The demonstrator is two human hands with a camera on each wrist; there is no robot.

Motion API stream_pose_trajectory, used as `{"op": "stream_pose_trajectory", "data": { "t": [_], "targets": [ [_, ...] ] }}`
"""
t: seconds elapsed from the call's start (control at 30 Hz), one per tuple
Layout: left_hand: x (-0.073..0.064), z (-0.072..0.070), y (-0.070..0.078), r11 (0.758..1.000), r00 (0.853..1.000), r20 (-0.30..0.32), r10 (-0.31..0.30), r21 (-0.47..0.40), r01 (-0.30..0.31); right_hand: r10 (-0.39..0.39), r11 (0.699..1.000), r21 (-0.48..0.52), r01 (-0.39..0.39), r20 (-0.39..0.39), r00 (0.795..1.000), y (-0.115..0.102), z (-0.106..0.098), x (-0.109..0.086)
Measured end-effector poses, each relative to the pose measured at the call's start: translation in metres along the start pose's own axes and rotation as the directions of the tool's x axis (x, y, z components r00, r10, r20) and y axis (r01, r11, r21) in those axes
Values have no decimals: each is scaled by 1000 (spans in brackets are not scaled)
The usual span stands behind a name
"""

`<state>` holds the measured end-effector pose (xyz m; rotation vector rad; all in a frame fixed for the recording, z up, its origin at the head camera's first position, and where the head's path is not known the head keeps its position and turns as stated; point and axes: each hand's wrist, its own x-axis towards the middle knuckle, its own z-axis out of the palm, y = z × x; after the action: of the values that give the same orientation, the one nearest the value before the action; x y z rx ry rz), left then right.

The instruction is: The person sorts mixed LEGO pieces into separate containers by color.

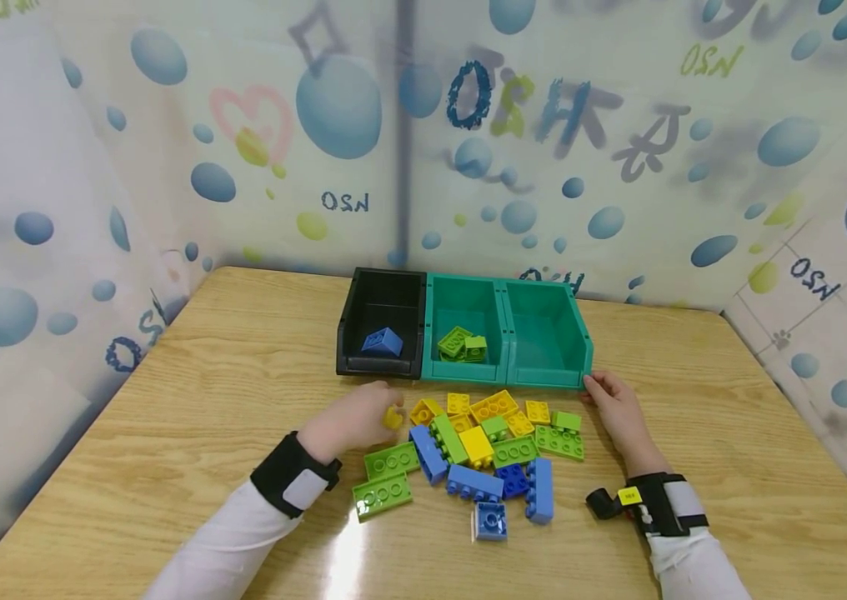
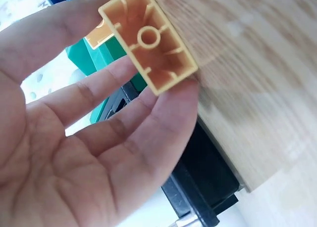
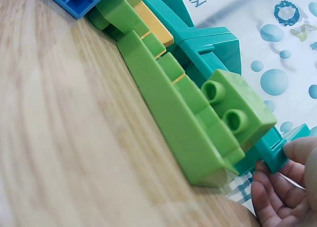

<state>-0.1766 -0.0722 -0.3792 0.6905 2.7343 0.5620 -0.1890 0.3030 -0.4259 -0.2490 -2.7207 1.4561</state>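
Note:
My left hand (image 1: 354, 419) holds a small yellow building brick (image 2: 148, 39) between thumb and fingers, left of the brick pile. Its hollow underside, with one round tube inside, faces the left wrist camera. With thumb and fingertips, my right hand (image 1: 616, 414) pinches the front right corner of the right teal bin (image 1: 584, 367). Close by that hand lie a long green brick (image 3: 163, 108) and a shorter green one (image 3: 242, 106) with two studs showing. Yellow bricks (image 1: 494, 406), green bricks (image 1: 384, 495) and blue bricks (image 1: 474, 482) lie loose between the hands.
Three bins stand joined in a row behind the pile. The black bin (image 1: 348, 364) contains a blue brick (image 1: 383, 342); the middle teal bin (image 1: 461, 371) contains several green bricks (image 1: 463, 343). A patterned curtain (image 1: 258, 208) hangs behind the wooden table (image 1: 243, 350).

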Motion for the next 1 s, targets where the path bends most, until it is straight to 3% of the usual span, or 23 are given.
{"op": "stream_pose_trajectory", "data": {
  "t": [0.23,0.37,0.6,0.77,1.0],
  "targets": [
    [0,0,-3,999,998,-32,-49,17,50,-5,1000,-5,5,-4,1000,1,0,0],
    [0,1,-5,999,998,-47,-48,12,49,-7,1000,1,7,-6,1000,1,0,0],
    [-1,-6,-6,997,998,-17,-66,28,66,-7,1000,2,7,-6,1000,1,1,1],
    [0,-16,1,999,998,-42,-38,30,39,-2,1000,10,2,-3,1000,1,1,0],
    [12,-36,22,996,990,-128,65,67,-57,-1,1000,6,1,-11,1000,0,1,0]
  ]
}}
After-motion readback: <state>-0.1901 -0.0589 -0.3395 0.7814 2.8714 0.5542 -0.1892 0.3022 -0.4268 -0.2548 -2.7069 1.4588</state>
